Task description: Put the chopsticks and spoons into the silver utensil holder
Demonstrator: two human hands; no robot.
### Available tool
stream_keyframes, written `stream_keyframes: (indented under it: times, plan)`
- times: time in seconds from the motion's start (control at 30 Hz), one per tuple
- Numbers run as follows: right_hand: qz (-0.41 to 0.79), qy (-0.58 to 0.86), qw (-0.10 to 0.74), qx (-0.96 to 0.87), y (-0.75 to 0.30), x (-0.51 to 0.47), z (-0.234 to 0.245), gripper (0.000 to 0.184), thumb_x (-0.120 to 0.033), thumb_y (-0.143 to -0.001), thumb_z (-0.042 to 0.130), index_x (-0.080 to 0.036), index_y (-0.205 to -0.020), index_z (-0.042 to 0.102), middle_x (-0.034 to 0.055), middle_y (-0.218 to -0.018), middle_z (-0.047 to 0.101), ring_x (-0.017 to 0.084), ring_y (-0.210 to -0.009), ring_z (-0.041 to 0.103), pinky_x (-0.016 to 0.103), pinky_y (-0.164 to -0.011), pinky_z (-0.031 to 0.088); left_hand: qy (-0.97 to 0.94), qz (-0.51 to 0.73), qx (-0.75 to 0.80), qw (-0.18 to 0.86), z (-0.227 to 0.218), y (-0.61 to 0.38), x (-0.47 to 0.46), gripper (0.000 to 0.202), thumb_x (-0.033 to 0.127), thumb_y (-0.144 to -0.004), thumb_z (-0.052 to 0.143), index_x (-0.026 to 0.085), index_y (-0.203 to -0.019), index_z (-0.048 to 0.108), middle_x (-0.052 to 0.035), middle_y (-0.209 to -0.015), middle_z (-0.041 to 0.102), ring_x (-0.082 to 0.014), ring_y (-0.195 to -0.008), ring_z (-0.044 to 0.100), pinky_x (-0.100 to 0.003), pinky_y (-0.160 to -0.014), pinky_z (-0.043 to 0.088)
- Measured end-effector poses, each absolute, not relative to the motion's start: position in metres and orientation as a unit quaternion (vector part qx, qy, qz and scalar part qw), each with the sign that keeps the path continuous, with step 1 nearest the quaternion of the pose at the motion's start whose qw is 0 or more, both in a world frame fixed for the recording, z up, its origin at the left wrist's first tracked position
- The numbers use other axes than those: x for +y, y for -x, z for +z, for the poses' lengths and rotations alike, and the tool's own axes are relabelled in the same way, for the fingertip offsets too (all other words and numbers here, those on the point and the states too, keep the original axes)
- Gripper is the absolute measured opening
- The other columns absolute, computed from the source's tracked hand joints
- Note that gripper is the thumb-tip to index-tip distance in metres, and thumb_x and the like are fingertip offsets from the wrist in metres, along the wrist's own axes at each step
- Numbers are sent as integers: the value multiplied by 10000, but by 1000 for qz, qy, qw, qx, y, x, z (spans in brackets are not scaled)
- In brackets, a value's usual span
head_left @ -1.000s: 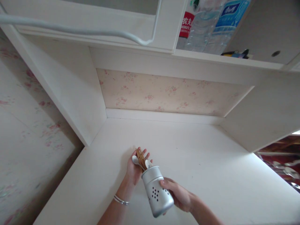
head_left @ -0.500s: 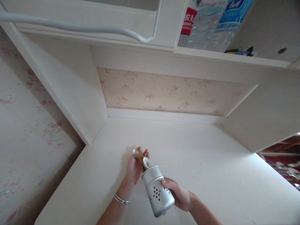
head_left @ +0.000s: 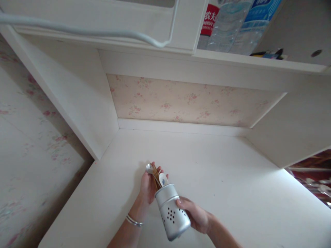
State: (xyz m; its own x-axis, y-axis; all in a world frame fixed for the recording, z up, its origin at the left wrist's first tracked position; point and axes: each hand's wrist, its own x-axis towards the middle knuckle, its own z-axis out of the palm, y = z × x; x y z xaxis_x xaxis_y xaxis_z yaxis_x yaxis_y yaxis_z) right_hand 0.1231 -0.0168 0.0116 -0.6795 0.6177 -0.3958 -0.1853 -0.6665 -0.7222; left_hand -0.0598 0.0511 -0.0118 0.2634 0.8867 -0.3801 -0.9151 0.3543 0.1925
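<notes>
My right hand (head_left: 193, 212) grips a silver metal utensil holder (head_left: 172, 217) with punched round holes, thumb on its near side. The holder is tilted, its mouth pointing up and left, away from me. Out of the mouth stick wooden chopsticks (head_left: 155, 174), a metal spoon (head_left: 149, 168) and a white spoon with a blue pattern (head_left: 163, 179). Cupped around these utensils just beyond the rim is my left hand (head_left: 148, 187), palm up, its fingertips showing behind them. The lower ends of the utensils are hidden inside the holder.
Beneath me spreads a white countertop (head_left: 207, 165), closed in by white side panels. Overhead hangs a white cabinet with a long handle (head_left: 103, 33); water bottles (head_left: 229, 26) stand on its open shelf. Flowered wallpaper (head_left: 191, 100) covers the back wall.
The holder and my right hand have shifted slightly left. My left hand's fingers show a little differently behind the white spoon. The utensils still stick out of the holder.
</notes>
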Motion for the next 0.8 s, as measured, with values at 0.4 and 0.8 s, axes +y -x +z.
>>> stream_keyframes:
  times: [0.4, 0.8]
  plan:
    - [862, 297, 238, -335, -114, -7, 25, 565, -534, -750, 642, -104, -1113, 586, 106, -915, 670, 182, -747, 638, 333, -767, 496, 23, 580, 252, 774, 0, 56, 49, 291, 229, -785, 683, 269, -1056, 582, -31, -1019, 681, -131, -794, 682, -242, -715, 538]
    - [869, 287, 227, -333, -108, -7, 27, 535, -459, -761, 663, -103, -1151, 583, 106, -949, 668, 191, -830, 629, 336, -838, 463, 42, 592, 284, 753, -2, 55, 51, 358, 71, -772, 611, 294, -1048, 567, 20, -896, 658, -166, -900, 661, -549, -922, 475]
